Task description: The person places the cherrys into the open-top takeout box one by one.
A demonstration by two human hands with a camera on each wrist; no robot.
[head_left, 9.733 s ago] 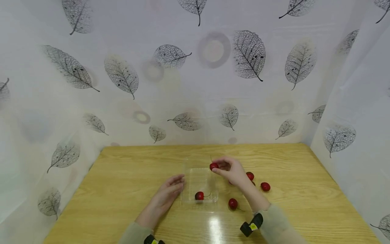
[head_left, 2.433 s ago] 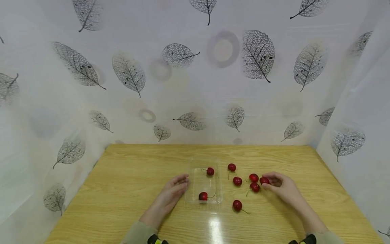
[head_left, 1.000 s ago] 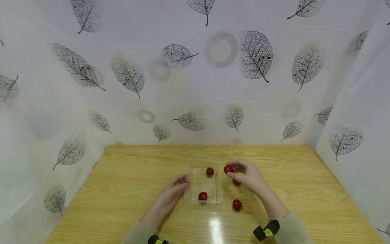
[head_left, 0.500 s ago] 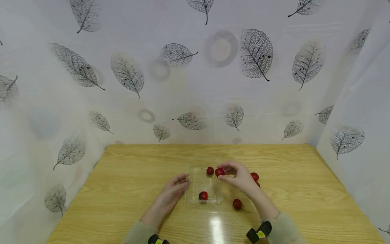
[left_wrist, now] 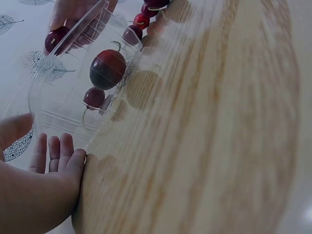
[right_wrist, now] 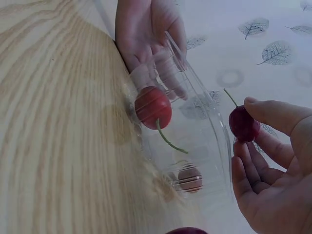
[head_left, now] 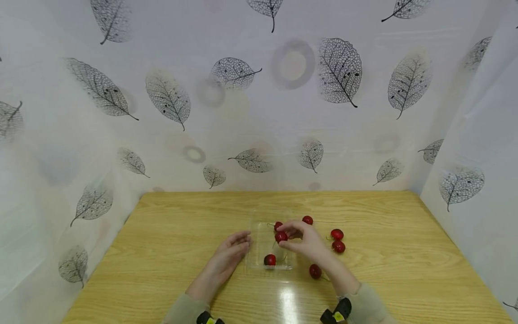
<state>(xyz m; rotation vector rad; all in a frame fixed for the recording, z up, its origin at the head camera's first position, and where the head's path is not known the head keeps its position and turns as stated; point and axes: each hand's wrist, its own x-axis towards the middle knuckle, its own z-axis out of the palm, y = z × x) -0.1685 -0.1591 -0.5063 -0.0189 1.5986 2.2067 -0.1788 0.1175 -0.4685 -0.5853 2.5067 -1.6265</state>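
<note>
A clear plastic container (head_left: 262,245) stands on the wooden table with two cherries inside: a near red cherry (head_left: 270,259) and a far one (head_left: 278,226) partly behind my right fingers. Thumb and fingers of my right hand (head_left: 306,245) pinch a dark red cherry (right_wrist: 243,124) by its sides, its stem sticking out free. That cherry is over the container, above its rim in the right wrist view. My left hand (head_left: 224,258) rests on its edge on the table, relaxed fingers (left_wrist: 63,151) right at the container's left wall.
Right of the container lie loose cherries: one at the back (head_left: 307,220), a pair of which one cherry (head_left: 337,234) is farther off, and a cherry (head_left: 315,271) near my right wrist. A leaf-patterned sheet (head_left: 259,112) surrounds the wooden table (head_left: 182,225).
Since picking up the rightmost cherry, my right hand has carried it leftward from the loose cherries to over the container. Earlier it put down the far cherry inside. My left hand has stayed put.
</note>
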